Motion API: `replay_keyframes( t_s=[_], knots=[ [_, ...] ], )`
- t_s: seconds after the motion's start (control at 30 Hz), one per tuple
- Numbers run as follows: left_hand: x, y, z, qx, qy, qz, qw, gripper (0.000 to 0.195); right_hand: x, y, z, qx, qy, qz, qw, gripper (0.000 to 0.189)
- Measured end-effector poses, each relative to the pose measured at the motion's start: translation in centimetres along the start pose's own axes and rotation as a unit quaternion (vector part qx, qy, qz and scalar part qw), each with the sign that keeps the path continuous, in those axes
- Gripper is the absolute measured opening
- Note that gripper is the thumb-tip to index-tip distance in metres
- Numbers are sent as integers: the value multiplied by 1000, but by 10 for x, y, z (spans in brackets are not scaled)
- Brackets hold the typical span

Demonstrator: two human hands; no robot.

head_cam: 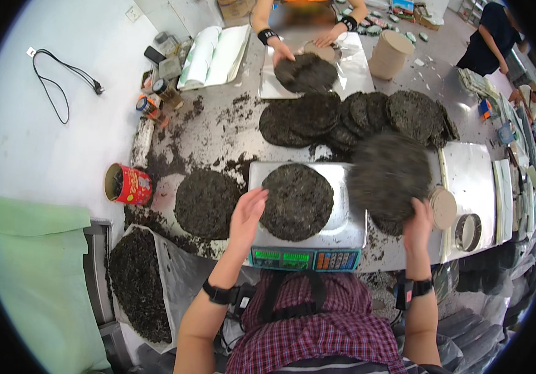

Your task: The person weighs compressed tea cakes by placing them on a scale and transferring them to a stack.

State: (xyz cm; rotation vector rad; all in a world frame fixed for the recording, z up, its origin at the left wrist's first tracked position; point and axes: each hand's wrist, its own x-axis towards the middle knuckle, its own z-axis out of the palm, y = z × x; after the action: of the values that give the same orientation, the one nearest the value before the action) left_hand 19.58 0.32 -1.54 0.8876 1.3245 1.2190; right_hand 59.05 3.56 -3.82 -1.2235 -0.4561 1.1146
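Note:
A dark round cake of pressed leaves (297, 202) lies on the metal pan of a digital scale (349, 224). My left hand (249, 210) is at that cake's left edge, fingers extended; whether it grips is unclear. My right hand (418, 217) holds another dark cake (389, 175) by its lower right edge, blurred by motion, over the pan's right side. Part of one more cake (386, 226) shows beneath it. To the left of the scale lies a cake (208, 204) on the table. The scale's green displays (282, 256) are lit.
Overlapping cakes (314, 114) lie behind the scale. Across the table, a co-worker's hands (283, 51) handle a cake (306, 73) near round cardboard discs. A red tin (128, 184) stands left; a bag of loose leaves (139, 285) is below it. A metal ring (468, 232) lies right.

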Motion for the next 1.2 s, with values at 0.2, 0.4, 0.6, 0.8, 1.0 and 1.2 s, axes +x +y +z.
replay_keyframes(
  t_s=[0.2,0.4,0.6,0.8,1.0,1.2],
  knots=[
    [7,-9,13,-81,19,-37,996,57,-65,25,121,37,-186,310,932,44],
    [2,-15,27,417,79,237,874,55,-39,59,136,-14,-166,339,926,38],
    [14,-63,28,523,-82,276,802,46,-52,78,151,-369,-258,22,893,31],
    [14,-88,23,490,-102,233,834,41,-89,74,159,-419,-438,-253,755,43],
    [10,-49,30,451,-44,270,850,43,20,13,98,-47,110,61,991,56],
    [-12,-11,-59,464,266,225,815,60,17,-11,41,61,-29,145,987,45]
  ],
)
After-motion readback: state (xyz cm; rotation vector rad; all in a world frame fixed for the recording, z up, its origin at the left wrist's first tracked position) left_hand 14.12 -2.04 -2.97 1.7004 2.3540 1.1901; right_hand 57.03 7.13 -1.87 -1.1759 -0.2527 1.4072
